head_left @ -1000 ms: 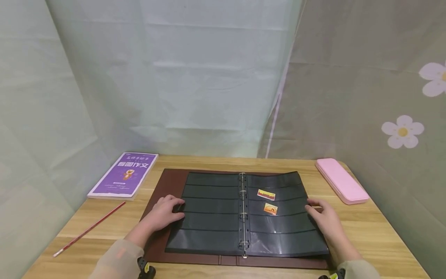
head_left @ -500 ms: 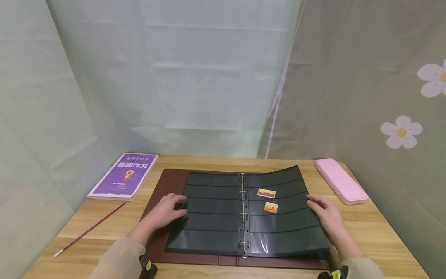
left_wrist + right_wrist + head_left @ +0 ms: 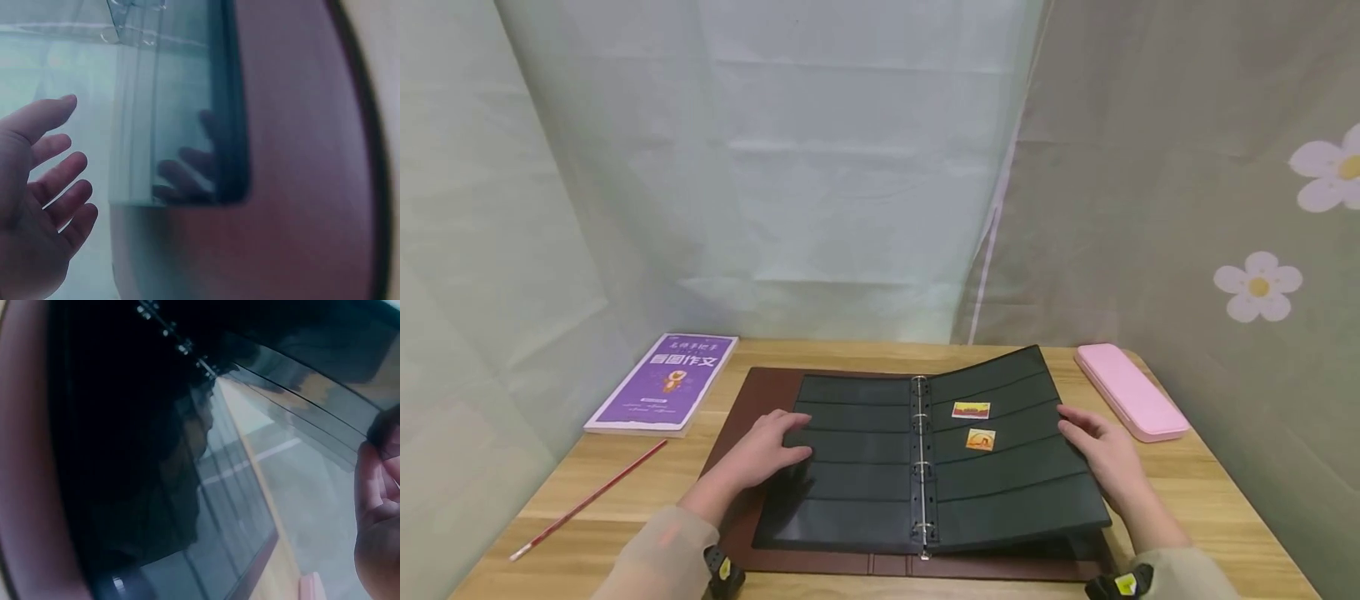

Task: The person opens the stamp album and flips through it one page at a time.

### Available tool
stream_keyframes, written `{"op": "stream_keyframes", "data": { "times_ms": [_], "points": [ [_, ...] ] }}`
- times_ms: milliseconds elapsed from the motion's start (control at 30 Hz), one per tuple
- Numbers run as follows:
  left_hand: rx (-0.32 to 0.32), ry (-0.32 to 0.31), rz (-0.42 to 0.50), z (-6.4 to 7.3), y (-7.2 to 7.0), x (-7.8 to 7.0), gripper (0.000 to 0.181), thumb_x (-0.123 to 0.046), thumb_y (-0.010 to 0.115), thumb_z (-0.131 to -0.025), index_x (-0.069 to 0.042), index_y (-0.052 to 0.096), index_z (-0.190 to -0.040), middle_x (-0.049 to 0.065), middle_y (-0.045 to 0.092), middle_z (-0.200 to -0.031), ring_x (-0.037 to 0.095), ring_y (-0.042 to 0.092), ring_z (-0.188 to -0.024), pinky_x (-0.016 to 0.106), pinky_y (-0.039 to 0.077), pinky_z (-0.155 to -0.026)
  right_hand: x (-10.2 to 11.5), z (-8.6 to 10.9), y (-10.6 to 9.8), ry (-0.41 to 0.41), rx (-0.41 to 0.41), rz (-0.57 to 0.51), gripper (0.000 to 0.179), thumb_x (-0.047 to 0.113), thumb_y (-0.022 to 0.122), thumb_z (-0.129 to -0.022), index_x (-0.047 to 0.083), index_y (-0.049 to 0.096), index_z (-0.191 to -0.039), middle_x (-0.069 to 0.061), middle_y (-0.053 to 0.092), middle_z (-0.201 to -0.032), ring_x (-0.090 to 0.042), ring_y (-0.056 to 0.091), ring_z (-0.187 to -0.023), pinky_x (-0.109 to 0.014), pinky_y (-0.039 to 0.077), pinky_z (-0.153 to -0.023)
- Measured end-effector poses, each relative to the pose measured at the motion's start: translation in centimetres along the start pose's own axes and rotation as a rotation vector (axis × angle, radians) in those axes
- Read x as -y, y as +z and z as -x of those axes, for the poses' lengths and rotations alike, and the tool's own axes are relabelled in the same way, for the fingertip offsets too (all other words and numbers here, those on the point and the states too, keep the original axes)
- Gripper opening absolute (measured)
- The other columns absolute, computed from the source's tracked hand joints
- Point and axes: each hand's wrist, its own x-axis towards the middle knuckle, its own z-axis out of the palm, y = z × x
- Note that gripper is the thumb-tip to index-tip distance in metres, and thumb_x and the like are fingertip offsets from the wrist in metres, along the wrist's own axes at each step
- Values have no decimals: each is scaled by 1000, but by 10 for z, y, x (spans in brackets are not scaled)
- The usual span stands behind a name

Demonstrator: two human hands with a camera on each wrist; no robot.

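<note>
A ring binder (image 3: 767,396) with a brown cover lies spread on the wooden table, black pocket pages on both sides of its metal rings (image 3: 922,471). My right hand (image 3: 1105,454) pinches the outer edge of the right page (image 3: 1022,475), which slopes up off the sheets beneath. That page bears two small pictures like stamps, one red and yellow (image 3: 972,410), one orange (image 3: 981,440). My left hand (image 3: 763,454) is at the outer edge of the left page (image 3: 857,483), fingers apart and relaxed; in the left wrist view its reflection shows in the glossy page (image 3: 181,125).
A purple book (image 3: 662,379) lies at the back left, with a red pencil (image 3: 587,500) in front of it. At the back right sits a pink case (image 3: 1131,392). Cloth hangings (image 3: 850,167) close in the table's back and sides.
My right hand has raised the outer edge of the right page, so it tilts more steeply. My left hand has shifted slightly right over the left page's edge.
</note>
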Motion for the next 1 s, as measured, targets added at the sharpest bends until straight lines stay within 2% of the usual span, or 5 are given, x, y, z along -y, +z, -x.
{"op": "stream_keyframes", "data": {
  "times_ms": [267, 533, 700, 867, 1000],
  "points": [
    [-9, 27, 63, -5, -2, -15, 56, -36, 66, -87, -5, 53, -131, 10, 54, -125, 29, 48, -118, 48, 39, -96, 18, -4, 3, -20, 16, -39, 51, 32, 61, -91, -1, 54, -129, 4, 61, -102, -8, 59, -82, -25, 51, -68],
    [14, 41, 202, -13, 6, -38, 65, -41, 66, -85, -6, 47, -136, 11, 53, -131, 29, 49, -121, 49, 40, -95, 37, -7, 6, -92, 24, 27, 50, 35, 60, -92, 0, 55, -129, -9, 57, -116, -4, 55, -91, -18, 47, -73],
    [28, 34, 250, -19, 10, -54, 64, -41, 66, -85, -11, 46, -138, 8, 51, -133, 27, 47, -123, 50, 39, -97, 49, -11, 9, -105, 48, -17, 51, 33, 59, -92, -1, 53, -130, -10, 53, -118, -8, 52, -96, -17, 46, -76],
    [30, 44, 284, -24, 8, -66, 66, -43, 65, -85, -12, 44, -139, 6, 50, -134, 26, 45, -124, 49, 37, -98, 63, -13, 13, -124, 67, -56, 50, 31, 60, -92, -1, 52, -131, -12, 51, -124, -9, 48, -104, -14, 42, -81],
    [30, 55, 317, -27, 6, -74, 67, -44, 65, -86, -14, 42, -141, 5, 50, -134, 26, 43, -125, 48, 36, -100, 74, -15, 17, -141, 90, -95, 50, 29, 60, -93, -1, 51, -131, -13, 50, -127, -8, 49, -105, -16, 44, -81]
  ]
}}
